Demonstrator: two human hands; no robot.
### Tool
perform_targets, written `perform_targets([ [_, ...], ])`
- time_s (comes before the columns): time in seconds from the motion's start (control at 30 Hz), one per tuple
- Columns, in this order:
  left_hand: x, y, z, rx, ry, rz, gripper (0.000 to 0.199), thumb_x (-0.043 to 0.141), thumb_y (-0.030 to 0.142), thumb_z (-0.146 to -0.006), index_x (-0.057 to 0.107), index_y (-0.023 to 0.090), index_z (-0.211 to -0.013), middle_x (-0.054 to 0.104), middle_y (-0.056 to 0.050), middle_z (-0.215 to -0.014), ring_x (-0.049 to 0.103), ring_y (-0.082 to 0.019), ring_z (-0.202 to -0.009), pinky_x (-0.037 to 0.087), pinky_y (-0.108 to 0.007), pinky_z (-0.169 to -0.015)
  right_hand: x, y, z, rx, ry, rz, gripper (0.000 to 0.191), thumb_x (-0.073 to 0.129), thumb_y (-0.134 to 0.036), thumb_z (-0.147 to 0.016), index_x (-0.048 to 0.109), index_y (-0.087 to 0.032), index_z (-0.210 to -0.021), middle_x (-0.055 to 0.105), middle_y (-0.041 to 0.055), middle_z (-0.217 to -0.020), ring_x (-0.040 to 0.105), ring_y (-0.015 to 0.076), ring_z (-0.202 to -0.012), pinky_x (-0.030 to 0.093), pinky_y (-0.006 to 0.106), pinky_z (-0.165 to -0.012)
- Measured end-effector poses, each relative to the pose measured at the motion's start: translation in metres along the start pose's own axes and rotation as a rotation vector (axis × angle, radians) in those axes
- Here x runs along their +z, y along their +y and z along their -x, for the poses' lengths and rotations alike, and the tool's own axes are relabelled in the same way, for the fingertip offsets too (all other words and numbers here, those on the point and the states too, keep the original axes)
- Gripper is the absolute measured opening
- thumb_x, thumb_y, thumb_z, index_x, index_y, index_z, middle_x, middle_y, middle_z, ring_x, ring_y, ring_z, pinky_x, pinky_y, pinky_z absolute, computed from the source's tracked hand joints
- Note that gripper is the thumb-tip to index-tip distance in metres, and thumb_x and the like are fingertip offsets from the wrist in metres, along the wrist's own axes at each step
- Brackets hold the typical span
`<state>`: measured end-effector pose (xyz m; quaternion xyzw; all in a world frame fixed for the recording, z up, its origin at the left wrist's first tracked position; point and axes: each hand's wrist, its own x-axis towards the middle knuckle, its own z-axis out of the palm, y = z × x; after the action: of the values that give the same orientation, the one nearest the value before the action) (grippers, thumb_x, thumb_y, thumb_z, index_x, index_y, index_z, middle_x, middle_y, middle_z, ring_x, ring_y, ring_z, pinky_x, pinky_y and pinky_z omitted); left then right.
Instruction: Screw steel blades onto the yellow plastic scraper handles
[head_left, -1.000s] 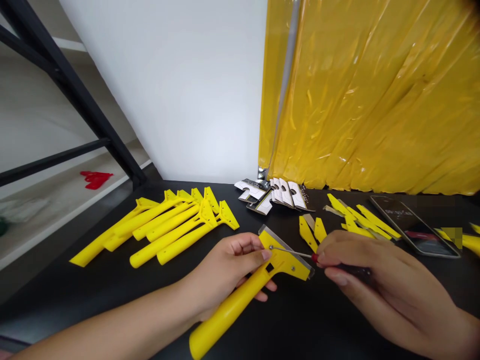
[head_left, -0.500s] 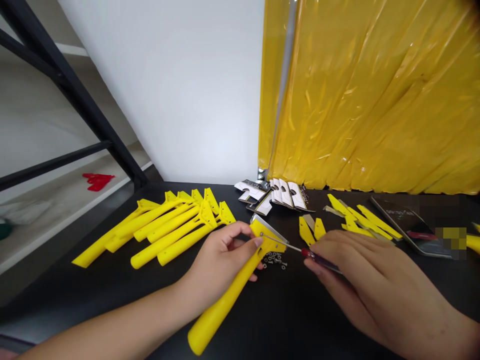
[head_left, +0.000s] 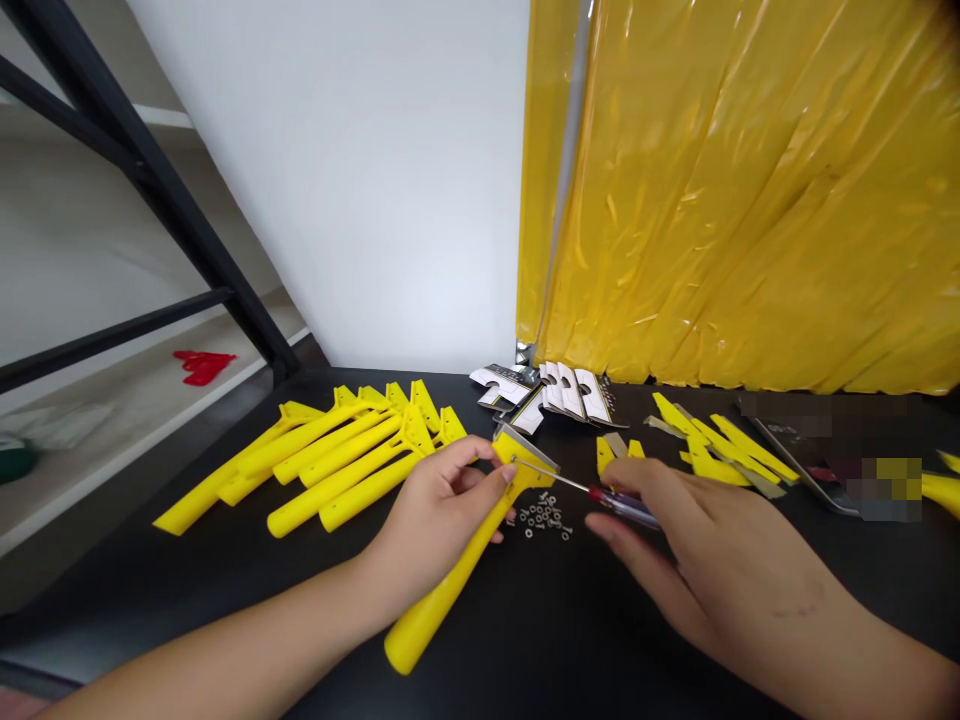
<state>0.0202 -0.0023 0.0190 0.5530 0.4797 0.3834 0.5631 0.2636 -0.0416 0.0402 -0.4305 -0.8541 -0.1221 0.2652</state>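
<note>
Head view: left hand grips a scraper already fitted with a blade; right hand holds a screwdriver against it; handles lying leftward look bladeless.

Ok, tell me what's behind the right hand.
Ends of two yellow plates and a grey strip show behind the right hand; their nearer parts, and whatever else it covers, cannot be seen.
</note>
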Motion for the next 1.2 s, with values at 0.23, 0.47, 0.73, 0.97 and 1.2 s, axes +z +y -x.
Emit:
perform_targets([
  [0.23, 0.000, 0.002, -0.003, 0.014, 0.023, -0.027, 0.028, 0.075, 0.046, -0.088, 0.060, 0.024, -0.092, 0.062, 0.003, -0.067, 0.071, -0.021, -0.071, 0.062, -0.031, -0.058, 0.005, 0.004, 0.004, 0.048, -0.085, -0.038, 0.025, 0.039, -0.038, -0.111, 0.056, -0.022, -0.103, 0.067, -0.0009, -0.066, 0.065, 0.0198, -0.048, 0.036, 0.032, -0.047],
  [0.47, -0.001, 0.001, -0.003, 0.034, 0.017, -0.053, 0.026, 0.074, 0.045, -0.089, 0.060, 0.023, -0.090, 0.064, 0.002, -0.068, 0.071, -0.021, -0.071, 0.061, -0.031, -0.058, 0.007, 0.006, 0.005, 0.060, -0.139, -0.150, 0.024, 0.041, -0.036, -0.111, 0.055, -0.024, -0.095, 0.063, -0.0030, -0.065, 0.062, 0.0168, -0.050, 0.034, 0.030, -0.049],
  [0.73, -0.001, 0.000, -0.004, 0.037, 0.006, -0.059, 0.025, 0.074, 0.045, -0.089, 0.060, 0.023, -0.092, 0.064, 0.002, -0.067, 0.070, -0.020, -0.070, 0.061, -0.031, -0.058, 0.006, 0.009, 0.004, 0.114, -0.169, -0.204, 0.022, 0.044, -0.039, -0.110, 0.057, -0.024, -0.100, 0.063, -0.0032, -0.069, 0.062, 0.0157, -0.054, 0.035, 0.029, -0.052],
  [0.97, -0.001, 0.000, -0.004, 0.029, 0.019, -0.041, 0.024, 0.074, 0.044, -0.088, 0.060, 0.024, -0.088, 0.063, 0.003, -0.067, 0.071, -0.021, -0.070, 0.061, -0.031, -0.059, 0.011, 0.010, 0.005, 0.102, -0.178, -0.149, 0.026, 0.043, -0.039, -0.110, 0.055, -0.024, -0.093, 0.062, -0.0031, -0.068, 0.061, 0.0162, -0.053, 0.034, 0.029, -0.051],
  [1.2, -0.002, -0.002, -0.005, 0.059, 0.031, -0.082, 0.025, 0.072, 0.045, -0.090, 0.059, 0.024, -0.090, 0.063, 0.002, -0.069, 0.070, -0.020, -0.070, 0.061, -0.031, -0.059, 0.013, 0.009, 0.005, 0.102, -0.203, -0.153, 0.026, 0.040, -0.040, -0.111, 0.059, -0.023, -0.107, 0.068, -0.0007, -0.076, 0.067, 0.0187, -0.061, 0.039, 0.030, -0.055],
])
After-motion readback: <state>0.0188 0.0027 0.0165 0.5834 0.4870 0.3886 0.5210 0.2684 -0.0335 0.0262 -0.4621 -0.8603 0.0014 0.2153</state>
